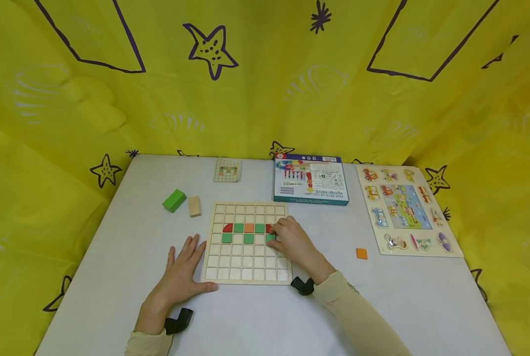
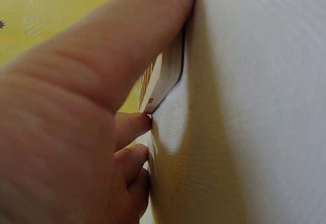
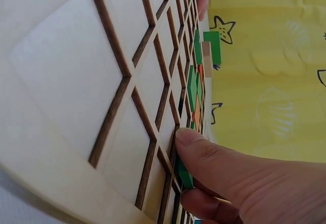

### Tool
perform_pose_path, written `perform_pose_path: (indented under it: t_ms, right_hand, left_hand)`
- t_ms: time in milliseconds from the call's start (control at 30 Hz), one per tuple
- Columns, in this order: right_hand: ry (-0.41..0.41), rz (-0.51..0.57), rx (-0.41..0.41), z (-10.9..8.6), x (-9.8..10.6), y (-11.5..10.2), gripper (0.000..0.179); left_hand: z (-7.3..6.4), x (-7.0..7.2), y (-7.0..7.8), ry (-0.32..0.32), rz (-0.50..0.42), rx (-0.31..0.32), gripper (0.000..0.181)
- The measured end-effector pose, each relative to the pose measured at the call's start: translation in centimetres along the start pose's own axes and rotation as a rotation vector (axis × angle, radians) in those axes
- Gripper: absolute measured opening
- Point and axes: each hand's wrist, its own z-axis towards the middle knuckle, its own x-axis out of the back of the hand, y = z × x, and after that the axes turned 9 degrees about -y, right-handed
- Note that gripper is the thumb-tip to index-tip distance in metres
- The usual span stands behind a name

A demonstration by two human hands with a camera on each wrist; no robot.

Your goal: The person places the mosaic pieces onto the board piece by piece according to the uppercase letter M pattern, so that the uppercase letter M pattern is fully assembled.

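A wooden grid board (image 1: 247, 279) lies on the table, with red, green and orange tiles set in its upper rows. My left hand (image 1: 180, 274) rests at the board's left side, fingers spread and thumb at the lower left corner; the left wrist view shows the thumb (image 2: 102, 46) close to the board's edge. Over the right side of the board, my right hand (image 1: 297, 244) pinches a green tile (image 3: 184, 174) between thumb and fingers. Beside that tile, a red tile (image 1: 268, 228) is partly covered by the fingers.
Behind the board lie a green block (image 1: 174, 200), a plain wooden block (image 1: 194, 206), a pattern card (image 1: 227, 170) and a printed box (image 1: 310, 180). To the right are an orange tile (image 1: 361, 253) and a picture puzzle board (image 1: 385, 242). A yellow curtain (image 1: 265, 109) hangs behind the table.
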Motion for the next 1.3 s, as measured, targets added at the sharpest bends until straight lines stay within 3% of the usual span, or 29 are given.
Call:
perform_pose_path:
  t_ms: [400, 667, 933, 1300]
  right_hand:
    - [0.001, 0.009, -0.005, 0.0, 0.0, 0.0, 0.026]
    - [-0.015, 0.039, -0.035, -0.3, 0.4, 0.1, 0.031]
    - [-0.034, 0.077, -0.114, -1.7, 1.4, 1.3, 0.035]
    - [-0.015, 0.074, -0.153, -4.1, 2.5, 3.7, 0.034]
  left_hand:
    - [-0.1, 0.0, 0.0, 0.025, -0.005, -0.015, 0.115]
    - [0.0, 0.0, 0.0, 0.008, -0.002, -0.004, 0.116]
    - [0.0, 0.0, 0.1, 0.007, -0.006, -0.003, 0.116]
    - [0.1, 0.2, 0.1, -0.007, 0.002, 0.004, 0.116]
